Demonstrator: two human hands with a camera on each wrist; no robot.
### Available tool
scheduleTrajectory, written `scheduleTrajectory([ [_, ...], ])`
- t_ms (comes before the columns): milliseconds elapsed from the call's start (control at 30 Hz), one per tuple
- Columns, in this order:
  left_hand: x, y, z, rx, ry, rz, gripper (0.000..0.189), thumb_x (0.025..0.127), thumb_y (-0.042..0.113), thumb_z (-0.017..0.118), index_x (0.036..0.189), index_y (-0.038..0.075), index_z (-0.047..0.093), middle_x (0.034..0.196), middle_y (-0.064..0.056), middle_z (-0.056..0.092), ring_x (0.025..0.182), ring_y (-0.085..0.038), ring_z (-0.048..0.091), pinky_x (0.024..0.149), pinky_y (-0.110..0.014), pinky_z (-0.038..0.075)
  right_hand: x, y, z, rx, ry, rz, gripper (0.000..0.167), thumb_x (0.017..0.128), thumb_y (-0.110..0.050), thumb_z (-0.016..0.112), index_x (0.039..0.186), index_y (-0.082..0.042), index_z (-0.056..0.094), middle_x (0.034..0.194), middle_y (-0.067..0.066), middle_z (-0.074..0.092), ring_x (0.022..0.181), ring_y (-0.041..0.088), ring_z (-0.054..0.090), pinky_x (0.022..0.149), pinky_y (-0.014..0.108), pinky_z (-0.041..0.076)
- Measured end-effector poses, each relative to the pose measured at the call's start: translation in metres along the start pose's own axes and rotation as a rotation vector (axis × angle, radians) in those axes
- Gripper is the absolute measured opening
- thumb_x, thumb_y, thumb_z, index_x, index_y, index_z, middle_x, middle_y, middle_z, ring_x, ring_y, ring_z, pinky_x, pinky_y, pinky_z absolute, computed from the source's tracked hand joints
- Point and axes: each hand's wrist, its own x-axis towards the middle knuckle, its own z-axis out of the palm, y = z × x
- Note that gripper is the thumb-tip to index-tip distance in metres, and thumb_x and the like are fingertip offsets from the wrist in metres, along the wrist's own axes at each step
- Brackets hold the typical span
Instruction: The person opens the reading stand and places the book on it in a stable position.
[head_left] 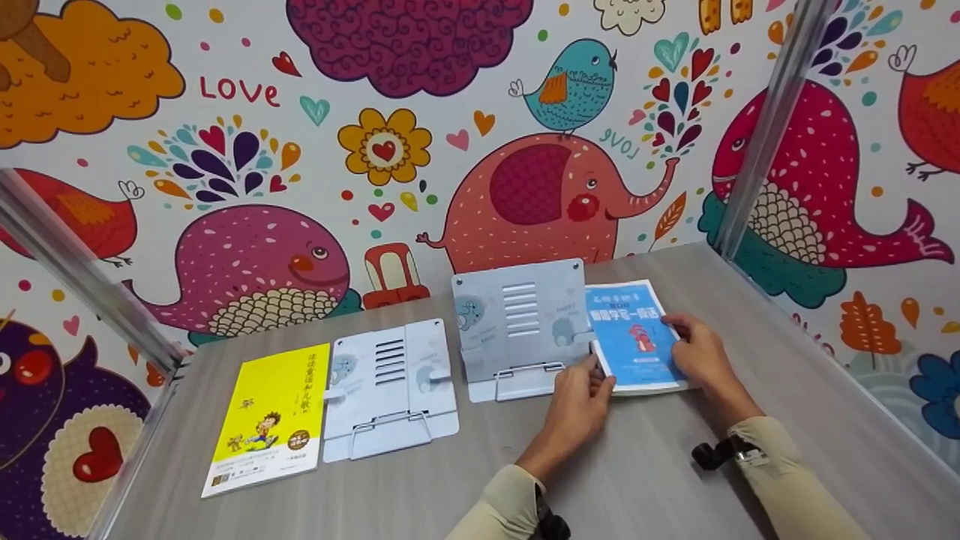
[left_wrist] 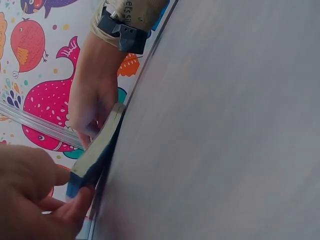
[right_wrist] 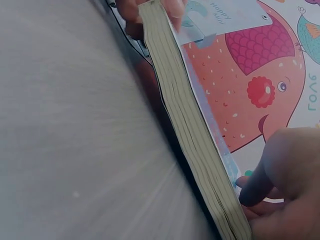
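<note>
A thick blue-covered book (head_left: pixel 631 337) lies at the right of the table, its front cover up and slightly askew. My left hand (head_left: pixel 576 401) grips its near left corner, thumb on one face and fingers under the other, as the left wrist view shows with the book (left_wrist: pixel 97 150) edge-on. At the book's right edge, my right hand (head_left: pixel 697 352) holds it with curled fingers; the right wrist view shows those fingers (right_wrist: pixel 255 187) against the side. Just left of the book, a white metal book stand (head_left: pixel 487 330) leans upright, its wire foot near my left hand.
Farther left, a second white book stand (head_left: pixel 390 390) lies low on the grey table (head_left: pixel 517 495). Beside it rests a yellow book (head_left: pixel 262 412). A wall with cartoon animals (head_left: pixel 525 202) rises behind, and metal posts (head_left: pixel 772 135) stand at the table's back corners.
</note>
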Motion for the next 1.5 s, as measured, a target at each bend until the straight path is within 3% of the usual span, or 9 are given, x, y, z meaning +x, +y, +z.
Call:
scheduleTrajectory([
  [167, -0.001, 0.004, 0.007, -0.034, 0.022, -0.007, 0.052, 0.104, 0.011, 0.073, 0.150, -0.007, 0.058, 0.107, -0.004, 0.074, 0.091, 0.003, 0.067, 0.082, -0.012, 0.058, -0.003, -0.001, -0.005, 0.029, 0.036, 0.056, 0.056, 0.103, -0.002, 0.040, 0.159, 0.001, 0.045, 0.163, 0.031, 0.043, 0.144, 0.048, 0.043, 0.128, 0.066, 0.034],
  [300, -0.003, 0.008, 0.010, 0.008, 0.027, 0.026, 0.054, 0.103, 0.013, 0.075, 0.151, -0.005, 0.058, 0.108, -0.004, 0.073, 0.094, 0.004, 0.067, 0.083, -0.011, 0.058, -0.004, -0.003, -0.005, 0.031, 0.082, 0.080, 0.055, 0.105, -0.005, 0.041, 0.159, 0.001, 0.045, 0.162, 0.031, 0.045, 0.144, 0.047, 0.045, 0.128, 0.064, 0.035],
  [433, -0.003, 0.009, 0.010, 0.072, 0.034, 0.069, 0.054, 0.103, 0.014, 0.075, 0.152, -0.002, 0.058, 0.111, -0.005, 0.073, 0.096, 0.003, 0.067, 0.087, -0.012, 0.058, -0.004, -0.004, -0.004, 0.038, 0.115, 0.071, 0.051, 0.108, -0.010, 0.043, 0.158, 0.002, 0.046, 0.158, 0.030, 0.048, 0.142, 0.045, 0.047, 0.127, 0.062, 0.038],
  [600, -0.002, 0.005, 0.009, 0.057, 0.040, 0.097, 0.058, 0.102, 0.010, 0.075, 0.155, 0.000, 0.054, 0.111, -0.006, 0.071, 0.094, 0.000, 0.065, 0.087, -0.013, 0.058, -0.003, -0.006, -0.002, 0.047, 0.133, 0.056, 0.048, 0.112, -0.017, 0.049, 0.156, 0.001, 0.049, 0.160, 0.029, 0.049, 0.145, 0.046, 0.047, 0.127, 0.061, 0.038],
  [800, -0.002, 0.000, 0.008, 0.034, 0.047, 0.128, 0.061, 0.099, 0.006, 0.077, 0.155, 0.002, 0.052, 0.109, -0.005, 0.070, 0.094, -0.002, 0.066, 0.087, -0.013, 0.058, -0.005, -0.011, -0.002, 0.137, 0.219, 0.064, 0.045, 0.108, -0.014, 0.048, 0.152, -0.005, 0.055, 0.162, 0.022, 0.049, 0.144, 0.042, 0.051, 0.125, 0.058, 0.040],
  [967, -0.006, -0.001, 0.001, 0.061, 0.056, 0.163, 0.064, 0.098, 0.004, 0.078, 0.156, 0.002, 0.051, 0.113, -0.006, 0.069, 0.100, -0.006, 0.065, 0.091, -0.015, 0.058, -0.007, -0.016, -0.001, 0.224, 0.266, 0.044, 0.045, 0.107, -0.009, 0.044, 0.150, -0.010, 0.056, 0.163, 0.016, 0.049, 0.148, 0.037, 0.052, 0.130, 0.054, 0.038],
  [1167, -0.012, -0.003, -0.012, 0.080, 0.064, 0.192, 0.057, 0.098, 0.003, 0.078, 0.149, 0.003, 0.054, 0.117, -0.007, 0.070, 0.103, -0.010, 0.067, 0.094, -0.018, 0.059, -0.010, -0.023, 0.006, 0.292, 0.286, -0.018, 0.038, 0.111, -0.011, 0.051, 0.148, -0.014, 0.057, 0.159, 0.012, 0.052, 0.149, 0.033, 0.055, 0.127, 0.049, 0.042],
  [1500, -0.016, -0.011, -0.047, -0.007, 0.082, 0.164, 0.034, 0.101, 0.008, 0.075, 0.132, 0.006, 0.059, 0.117, -0.009, 0.070, 0.101, -0.010, 0.072, 0.092, -0.022, 0.063, -0.022, -0.038, 0.023, 0.356, 0.268, -0.189, 0.038, 0.111, -0.022, 0.062, 0.149, -0.020, 0.060, 0.154, 0.003, 0.059, 0.141, 0.026, 0.063, 0.121, 0.038, 0.049],
])
